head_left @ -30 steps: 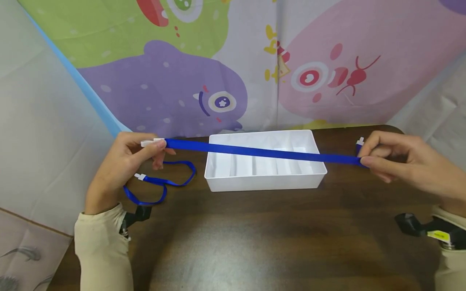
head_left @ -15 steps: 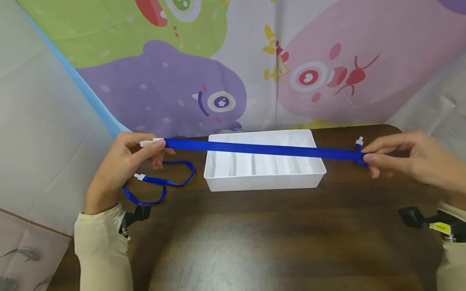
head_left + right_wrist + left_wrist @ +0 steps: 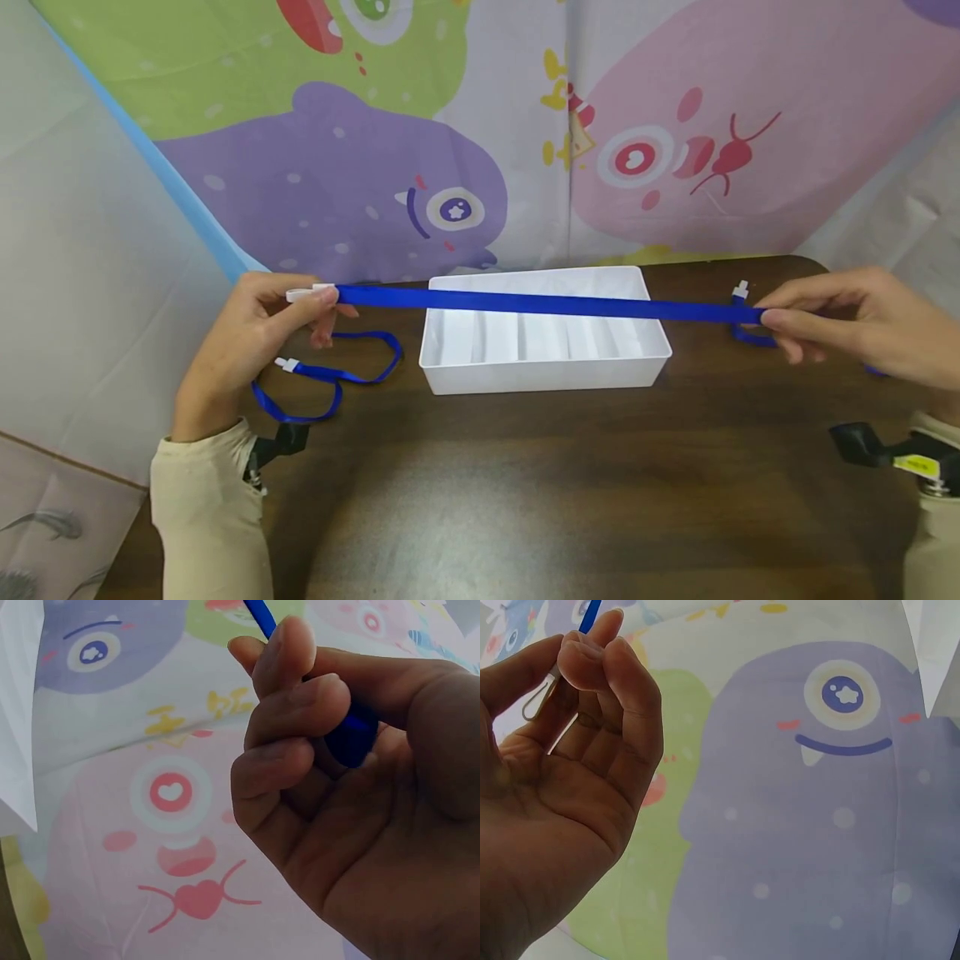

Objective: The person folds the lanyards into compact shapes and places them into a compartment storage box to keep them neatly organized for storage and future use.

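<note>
A blue lanyard [image 3: 540, 304] is stretched nearly level between both hands, passing over a white box. My left hand [image 3: 258, 342] pinches its left end between thumb and fingers, at a white clip [image 3: 302, 294] whose loop pokes out behind the fingers. The same clip [image 3: 538, 700] shows in the left wrist view. Far to the right, my right hand [image 3: 847, 325] pinches the strap between thumb and fingertips. In the right wrist view, a dark blue fold of the lanyard [image 3: 352, 736] lies inside the palm of that hand, partly hidden by the curled fingers.
The white box [image 3: 547, 377] with parallel ridges inside stands at the back middle of the brown table [image 3: 525, 483]. Another blue lanyard [image 3: 367, 380] with a white clip lies on the table at left. More blue strap with a white buckle [image 3: 740, 290] lies near the right hand.
My right hand has slid right and slightly up along the strap, so a longer stretch of lanyard shows. The left hand has kept its place and its pinch.
</note>
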Demonstrator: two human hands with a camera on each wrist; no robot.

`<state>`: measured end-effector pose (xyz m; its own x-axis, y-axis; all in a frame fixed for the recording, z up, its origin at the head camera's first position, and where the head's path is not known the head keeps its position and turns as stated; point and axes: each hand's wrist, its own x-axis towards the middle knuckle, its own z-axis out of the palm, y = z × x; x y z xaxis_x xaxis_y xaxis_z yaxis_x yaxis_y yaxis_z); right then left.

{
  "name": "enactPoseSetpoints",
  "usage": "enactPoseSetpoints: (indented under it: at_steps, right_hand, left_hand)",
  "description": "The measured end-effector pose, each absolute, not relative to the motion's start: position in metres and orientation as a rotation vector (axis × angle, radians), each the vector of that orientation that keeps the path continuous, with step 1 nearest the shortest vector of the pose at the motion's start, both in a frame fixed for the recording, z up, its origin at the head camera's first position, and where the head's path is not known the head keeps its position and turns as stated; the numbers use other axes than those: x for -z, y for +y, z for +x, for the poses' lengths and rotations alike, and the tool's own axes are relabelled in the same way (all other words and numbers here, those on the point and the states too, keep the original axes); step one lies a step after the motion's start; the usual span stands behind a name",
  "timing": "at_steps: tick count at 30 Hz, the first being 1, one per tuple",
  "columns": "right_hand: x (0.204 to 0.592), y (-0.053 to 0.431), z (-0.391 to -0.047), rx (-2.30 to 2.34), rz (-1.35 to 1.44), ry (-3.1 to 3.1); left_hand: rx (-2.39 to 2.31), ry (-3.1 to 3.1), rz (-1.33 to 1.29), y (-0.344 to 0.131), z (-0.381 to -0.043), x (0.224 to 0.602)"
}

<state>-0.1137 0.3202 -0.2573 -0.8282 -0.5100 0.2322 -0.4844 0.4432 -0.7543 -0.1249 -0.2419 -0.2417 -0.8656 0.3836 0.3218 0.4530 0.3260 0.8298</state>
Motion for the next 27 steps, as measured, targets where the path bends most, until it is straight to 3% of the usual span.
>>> enactPoseSetpoints:
  at_steps: [20,27]
  right_hand:
    - [0.2562,0.3254,-0.1088,1.459,-0.928,2.649]
    - [0.2529,0.3257,-0.1114,1.338,-0.666,2.826]
  left_hand:
    - [1.683,-2.444,-0.791,-0.2437,-0.1279,0.2437]
    - [2.000,-2.140,-0.930,-0.2416,-0.1276,0.2474]
